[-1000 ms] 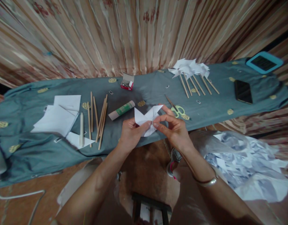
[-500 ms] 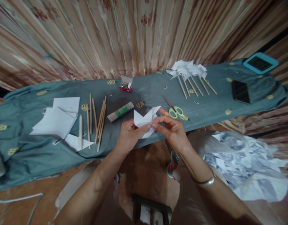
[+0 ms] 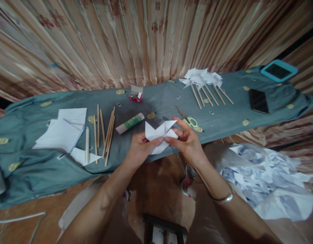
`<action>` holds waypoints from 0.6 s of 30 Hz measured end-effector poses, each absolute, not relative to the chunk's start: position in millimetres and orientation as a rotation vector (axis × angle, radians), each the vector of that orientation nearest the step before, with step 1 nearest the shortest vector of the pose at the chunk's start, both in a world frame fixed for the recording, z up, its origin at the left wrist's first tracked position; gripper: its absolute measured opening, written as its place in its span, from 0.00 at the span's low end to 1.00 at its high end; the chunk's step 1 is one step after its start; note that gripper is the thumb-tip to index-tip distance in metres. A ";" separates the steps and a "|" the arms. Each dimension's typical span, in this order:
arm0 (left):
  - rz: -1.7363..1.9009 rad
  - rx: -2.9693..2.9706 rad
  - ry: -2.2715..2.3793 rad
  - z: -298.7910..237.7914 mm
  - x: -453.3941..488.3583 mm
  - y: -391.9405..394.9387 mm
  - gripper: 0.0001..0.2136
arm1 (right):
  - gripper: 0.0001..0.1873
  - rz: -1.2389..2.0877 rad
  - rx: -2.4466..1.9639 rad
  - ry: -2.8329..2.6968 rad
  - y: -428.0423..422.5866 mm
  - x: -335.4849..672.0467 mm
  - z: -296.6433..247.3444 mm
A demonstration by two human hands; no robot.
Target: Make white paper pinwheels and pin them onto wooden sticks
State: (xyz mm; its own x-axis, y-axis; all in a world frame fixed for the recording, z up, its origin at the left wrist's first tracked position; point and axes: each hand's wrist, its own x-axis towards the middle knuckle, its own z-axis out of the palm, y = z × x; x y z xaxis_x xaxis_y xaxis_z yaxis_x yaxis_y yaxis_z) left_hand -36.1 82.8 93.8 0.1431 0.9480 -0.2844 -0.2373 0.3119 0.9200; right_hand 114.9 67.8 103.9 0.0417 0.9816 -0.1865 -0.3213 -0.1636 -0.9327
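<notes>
A white paper pinwheel (image 3: pixel 160 130), its points folded toward the middle, is held between both hands over the table's front edge. My left hand (image 3: pixel 140 146) grips its left side, with the thumb pressed near the centre. On the right side, my right hand (image 3: pixel 187 139) pinches the paper, thumb at the centre and fingers behind. What the fingers do behind the paper is hidden. Just beyond my right hand lie scissors (image 3: pixel 190 122) with pale green handles. A glue stick (image 3: pixel 130 123) rests beyond my left hand.
Several wooden sticks (image 3: pixel 110 135), a white candle-like rod (image 3: pixel 87 145) and paper sheets (image 3: pixel 62 134) lie left. A small red box (image 3: pixel 135 96) stands at the back. Finished pinwheels (image 3: pixel 199 79), a phone (image 3: pixel 258 101) and a blue-framed clock (image 3: pixel 278 70) are right. A bag of paper scraps (image 3: pixel 265 179) sits below.
My right thumb and fingers have shifted on the pinwheel, and its right-hand blade now shows more. The paper sits slightly lower in view. Both hands keep hold of it.
</notes>
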 end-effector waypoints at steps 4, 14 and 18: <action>1.000 0.840 1.076 96.0 -35.0 82.7 0.17 | 0.40 1.441 -1.128 -0.783 68.2 114.7 107.4; 1.044 0.831 1.111 94.7 -34.1 82.6 0.16 | 0.38 1.431 -1.118 -0.775 69.2 111.6 104.4; 1.072 0.832 1.118 93.1 -33.8 82.5 0.15 | 0.39 1.425 -1.131 -0.768 69.2 110.9 103.7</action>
